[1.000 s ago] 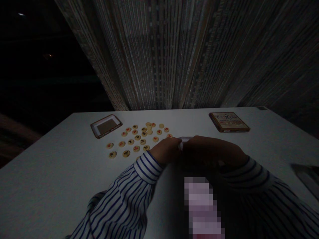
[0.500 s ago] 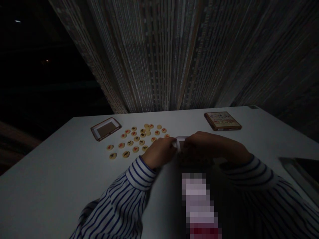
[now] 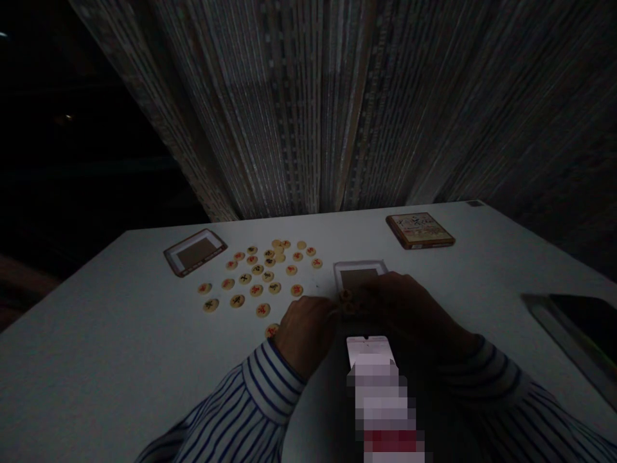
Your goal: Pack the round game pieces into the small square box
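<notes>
My left hand (image 3: 308,331) is at the left edge of a small open box (image 3: 339,273), its fingers curled inward; what they hold, if anything, is hidden. My right hand (image 3: 409,308) reaches over the right side of that box, its fingers lost in dark shadow. Inside the box's near left part, several round pieces (image 3: 348,307) show dimly. Many Chinese chess pieces (image 3: 256,290), pale wood with red or black characters, lie scattered left of the box. One chess piece (image 3: 272,330) is partly covered beside my left wrist.
Farther left lies an open brown-rimmed box part (image 3: 195,254). A flat printed box (image 3: 420,230) sits at the back right of the white table (image 3: 120,334). A lit phone (image 3: 370,350) is close in front of me. A dark flat object (image 3: 583,328) lies at the right.
Both hands have come nearer to me from the box's far edge, the left one most. More of the box and several pieces in it now show. The view has shifted slightly.
</notes>
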The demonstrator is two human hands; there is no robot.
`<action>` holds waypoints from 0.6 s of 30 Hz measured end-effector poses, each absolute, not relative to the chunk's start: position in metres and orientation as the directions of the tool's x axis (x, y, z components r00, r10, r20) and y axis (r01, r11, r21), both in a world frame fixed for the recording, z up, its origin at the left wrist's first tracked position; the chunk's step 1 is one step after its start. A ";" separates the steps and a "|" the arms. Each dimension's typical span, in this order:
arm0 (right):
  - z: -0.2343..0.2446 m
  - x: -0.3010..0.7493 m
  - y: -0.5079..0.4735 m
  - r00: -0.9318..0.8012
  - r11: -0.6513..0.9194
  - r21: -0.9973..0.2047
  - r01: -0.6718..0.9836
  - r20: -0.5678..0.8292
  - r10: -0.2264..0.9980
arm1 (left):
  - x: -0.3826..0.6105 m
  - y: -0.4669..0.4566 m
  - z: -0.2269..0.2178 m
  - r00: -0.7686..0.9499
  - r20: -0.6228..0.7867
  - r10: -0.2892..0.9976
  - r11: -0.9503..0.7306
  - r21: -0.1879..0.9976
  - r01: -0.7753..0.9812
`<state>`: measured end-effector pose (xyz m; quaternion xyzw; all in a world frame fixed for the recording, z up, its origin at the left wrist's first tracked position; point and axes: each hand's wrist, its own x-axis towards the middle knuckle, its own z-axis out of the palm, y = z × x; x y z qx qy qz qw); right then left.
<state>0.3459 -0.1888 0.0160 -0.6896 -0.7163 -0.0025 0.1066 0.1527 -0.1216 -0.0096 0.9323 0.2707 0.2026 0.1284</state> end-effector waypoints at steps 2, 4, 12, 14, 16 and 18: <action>0.014 0.349 -0.192 0.014 0.026 -0.170 0.985 0.225 0.974 | 0.152 -0.121 -0.011 0.762 0.324 0.561 -0.819 0.352 0.453; 0.013 0.354 -0.195 0.065 0.013 -0.232 0.973 0.323 0.944 | 0.152 -0.121 -0.009 0.750 0.327 0.575 -0.809 0.362 0.462; 0.004 0.374 -0.202 0.337 -0.245 -0.300 0.922 0.308 0.890 | 0.155 -0.127 -0.006 0.758 0.199 0.621 -0.759 0.393 0.519; 0.004 0.375 -0.202 0.360 -0.299 -0.259 0.919 0.238 0.902 | 0.157 -0.127 -0.007 0.756 0.176 0.630 -0.749 0.397 0.531; 0.004 0.376 -0.203 0.362 -0.321 -0.230 0.919 0.166 0.917 | 0.158 -0.127 -0.009 0.756 0.164 0.633 -0.742 0.405 0.534; 0.006 0.375 -0.203 0.351 -0.321 -0.222 0.921 0.108 0.930 | 0.158 -0.126 -0.010 0.757 0.159 0.633 -0.740 0.412 0.532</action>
